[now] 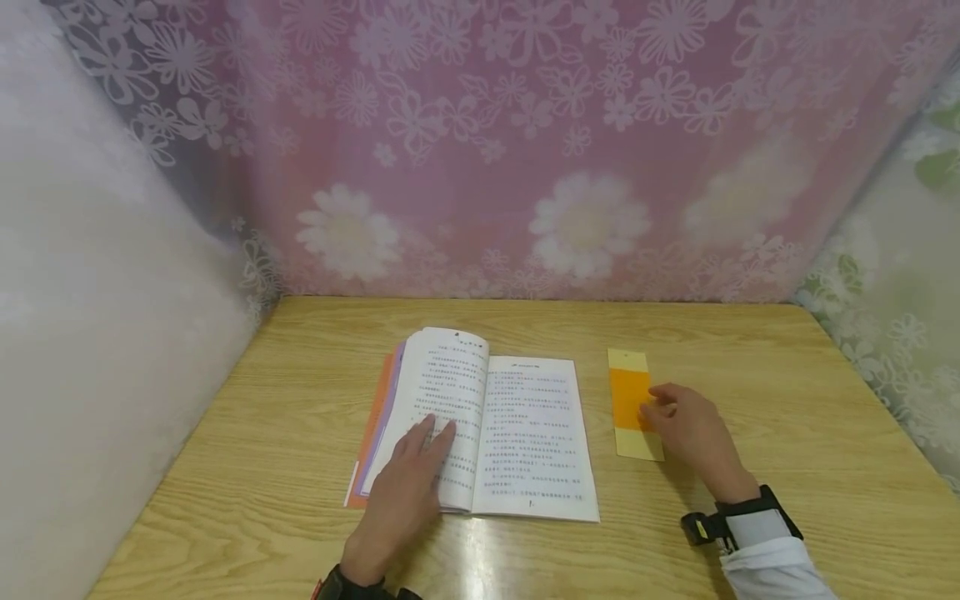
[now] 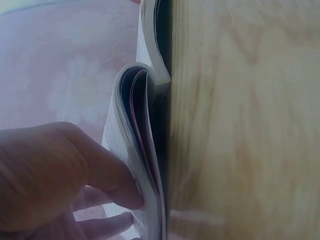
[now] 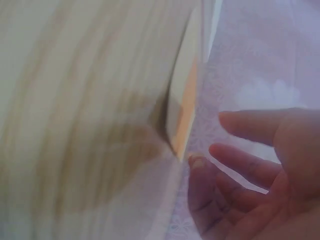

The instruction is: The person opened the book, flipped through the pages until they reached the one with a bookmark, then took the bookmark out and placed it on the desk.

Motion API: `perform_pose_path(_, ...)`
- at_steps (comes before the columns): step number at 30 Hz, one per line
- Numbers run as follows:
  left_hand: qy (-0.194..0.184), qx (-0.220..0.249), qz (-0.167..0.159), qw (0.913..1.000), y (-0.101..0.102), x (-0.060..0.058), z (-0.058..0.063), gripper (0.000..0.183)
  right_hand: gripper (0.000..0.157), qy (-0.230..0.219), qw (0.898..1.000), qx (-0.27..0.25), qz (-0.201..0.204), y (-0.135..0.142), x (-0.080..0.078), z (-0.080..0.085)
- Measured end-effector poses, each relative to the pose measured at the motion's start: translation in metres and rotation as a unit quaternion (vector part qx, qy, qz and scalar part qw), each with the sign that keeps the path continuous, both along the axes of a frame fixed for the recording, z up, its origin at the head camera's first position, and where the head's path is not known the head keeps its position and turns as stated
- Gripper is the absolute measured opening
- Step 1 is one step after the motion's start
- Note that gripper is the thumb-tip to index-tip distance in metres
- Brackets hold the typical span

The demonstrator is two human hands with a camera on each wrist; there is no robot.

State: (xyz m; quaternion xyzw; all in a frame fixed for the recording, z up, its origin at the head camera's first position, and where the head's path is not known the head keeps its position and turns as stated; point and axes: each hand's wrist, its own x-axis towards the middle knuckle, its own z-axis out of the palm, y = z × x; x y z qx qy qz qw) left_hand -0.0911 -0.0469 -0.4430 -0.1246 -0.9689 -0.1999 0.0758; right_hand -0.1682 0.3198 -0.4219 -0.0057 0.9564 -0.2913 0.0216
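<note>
An open book (image 1: 532, 442) lies on the table, its left pages bulging upward in a stack. On the lower part of the left page rests my left hand (image 1: 408, 483), fingers spread. The left wrist view shows its thumb (image 2: 112, 177) lying against the curved pages (image 2: 125, 120). To the right of the book is a yellow card with an orange band (image 1: 630, 400), like a bookmark. My right hand (image 1: 690, 425) is at the card's right edge with bent fingers. In the right wrist view its fingertips (image 3: 197, 162) are close beside the card (image 3: 187, 110); whether they touch it is unclear.
The wooden table (image 1: 787, 375) extends around the book and card. Behind it hangs a pink flowered curtain (image 1: 465, 208), with pale cloth (image 1: 112, 275) on the left. Orange and purple cover edges (image 1: 372, 417) show beneath the book's left pages.
</note>
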Motion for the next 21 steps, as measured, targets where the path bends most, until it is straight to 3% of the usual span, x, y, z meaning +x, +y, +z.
perform_pose_path(5, 0.025, -0.015, -0.001, 0.9996, -0.003, -0.001, -0.001, 0.056, 0.053, 0.006, 1.000, 0.004, 0.015, -0.009, 0.006, 0.007)
perform_pose_path(10, 0.050, -0.017, 0.004, 0.9986, -0.008, -0.002, -0.005, 0.056, 0.061, 0.033, 0.998, -0.007, 0.059, -0.016, 0.009, 0.009)
perform_pose_path(15, 0.062, -0.010, 0.002, 0.9980, -0.013, 0.001, -0.006, 0.057, 0.071, 0.012, 0.995, -0.027, 0.095, -0.021, 0.010, 0.006)
perform_pose_path(21, 0.126, -0.002, -0.001, 0.9921, -0.020, 0.002, 0.001, 0.052, 0.072, 0.009, 0.995, -0.016, 0.100, -0.025, 0.013, 0.004)
